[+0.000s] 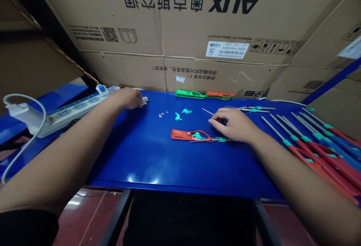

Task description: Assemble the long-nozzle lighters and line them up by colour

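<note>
My left hand reaches to the back left of the blue table, its fingers curled down at a small pile of metal parts. What lies between those fingertips is hidden. My right hand is closed around a slim screwdriver, whose thin shaft points left. Below that hand lies an open orange lighter shell with a teal trigger, wires and a metal tube inside. Two loose teal pieces, one a trigger and one a similar part, rest between my hands, near tiny metal bits.
Green shell halves and orange shell halves lie along the cardboard backing. Metal tubes with teal fittings are behind my right hand. Several long-nosed lighters line the right side. A power strip with cables runs along the left.
</note>
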### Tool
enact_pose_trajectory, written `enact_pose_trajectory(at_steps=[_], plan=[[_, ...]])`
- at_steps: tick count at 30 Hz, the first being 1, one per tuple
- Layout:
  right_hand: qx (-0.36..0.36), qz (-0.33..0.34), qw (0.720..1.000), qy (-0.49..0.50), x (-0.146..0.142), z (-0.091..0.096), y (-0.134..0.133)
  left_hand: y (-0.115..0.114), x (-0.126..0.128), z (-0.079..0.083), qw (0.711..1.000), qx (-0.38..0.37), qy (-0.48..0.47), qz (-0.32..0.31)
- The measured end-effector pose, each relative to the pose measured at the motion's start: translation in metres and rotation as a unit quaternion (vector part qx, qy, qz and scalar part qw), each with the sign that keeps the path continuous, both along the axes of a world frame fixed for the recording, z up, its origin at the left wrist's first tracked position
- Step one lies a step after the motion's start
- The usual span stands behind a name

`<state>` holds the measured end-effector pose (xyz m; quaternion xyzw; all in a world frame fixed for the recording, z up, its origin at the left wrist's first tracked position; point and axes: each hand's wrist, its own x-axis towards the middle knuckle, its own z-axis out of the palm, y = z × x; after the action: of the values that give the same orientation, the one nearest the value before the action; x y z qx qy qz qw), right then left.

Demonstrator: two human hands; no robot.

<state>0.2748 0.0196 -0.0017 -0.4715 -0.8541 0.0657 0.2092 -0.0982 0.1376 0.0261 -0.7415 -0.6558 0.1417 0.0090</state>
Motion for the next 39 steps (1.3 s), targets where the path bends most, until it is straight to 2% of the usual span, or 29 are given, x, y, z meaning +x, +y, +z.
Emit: enact_pose_trajectory(at_steps=[5,7,8,10,12,14,16,18,21,26,33,37,39], plan=[[-0.002,0.006,1.000,-0.006,-0.002,0.000,-0.001,-0.011,0.011,0.006,0.998,-0.037,0.007,-0.055],[-0.002,0.014,1.000,-0.010,-0.002,0.000,-0.001,-0.021,0.017,0.010,0.992,-0.085,-0.017,-0.096],[-0.002,0.021,1.000,-0.012,-0.002,0.000,-0.002,-0.027,0.020,0.011,0.982,-0.134,-0.044,-0.129],[-0.003,0.037,0.999,-0.020,-0.002,-0.001,-0.002,-0.037,0.026,0.013,0.944,-0.231,-0.106,-0.209],[-0.004,0.050,0.998,-0.029,-0.002,-0.001,-0.002,-0.044,0.032,0.012,0.928,-0.237,-0.134,-0.255],[-0.001,0.053,0.998,-0.035,-0.002,-0.001,-0.002,-0.045,0.037,0.008,0.947,-0.157,-0.135,-0.246],[-0.001,0.054,0.998,-0.038,-0.002,-0.001,-0.003,-0.042,0.040,0.003,0.966,-0.073,-0.147,-0.202],[-0.006,0.056,0.998,-0.041,-0.003,-0.001,-0.003,-0.037,0.042,-0.003,0.971,-0.041,-0.172,-0.158],[-0.016,0.056,0.997,-0.043,-0.004,-0.002,-0.003,-0.031,0.044,-0.011,0.971,-0.062,-0.199,-0.120],[-0.032,0.063,0.997,-0.044,-0.005,-0.004,-0.003,-0.027,0.044,-0.016,0.973,-0.082,-0.180,-0.117],[-0.045,0.068,0.996,-0.034,-0.007,-0.006,-0.004,-0.034,0.047,-0.009,0.986,-0.093,-0.077,-0.111],[-0.047,0.065,0.997,-0.011,-0.017,-0.003,-0.009,-0.043,0.053,-0.004,0.979,-0.121,-0.074,-0.146],[-0.049,0.055,0.997,0.009,-0.026,-0.001,-0.015,-0.049,0.056,0.000,0.980,-0.107,-0.078,-0.151]])
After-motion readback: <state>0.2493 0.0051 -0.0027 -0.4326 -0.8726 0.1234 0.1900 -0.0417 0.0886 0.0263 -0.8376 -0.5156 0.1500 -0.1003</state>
